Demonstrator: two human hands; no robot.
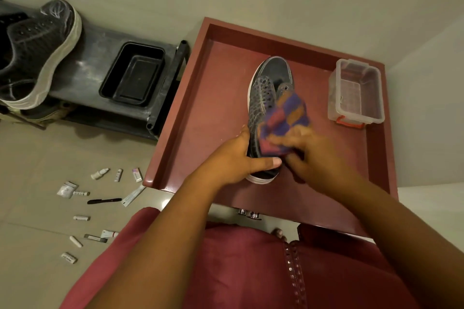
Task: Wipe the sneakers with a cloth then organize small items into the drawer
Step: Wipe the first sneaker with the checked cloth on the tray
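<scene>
A dark grey, scale-patterned sneaker with a white rubber sole point(263, 108) is seen lying inside the open, reddish-brown wooden drawer point(190, 113), near its middle, toe pointing toward the drawer's far wall. The heel end of the sneaker is gripped by the left hand point(236, 158), whose thumb is laid across the heel opening and whose fingers are curled round the outer side. A purple, red and orange checked cloth point(283, 120) is held bunched in the right hand point(313, 153) and is pressed against the upper of the sneaker; this hand is blurred, yet its fingers are seen closed on the fabric.

In the far right corner of the drawer, a clear plastic box with a red clip point(356, 93) is stood, apart from the sneaker. To the left of the drawer, a black metal rack point(82, 75) carries a black plastic tray point(133, 73) and a second dark sneaker with a white sole point(37, 52). Small tubes, sachets and a black pen point(104, 200) are scattered on the tiled floor point(37, 158) left of the drawer's near corner.
</scene>
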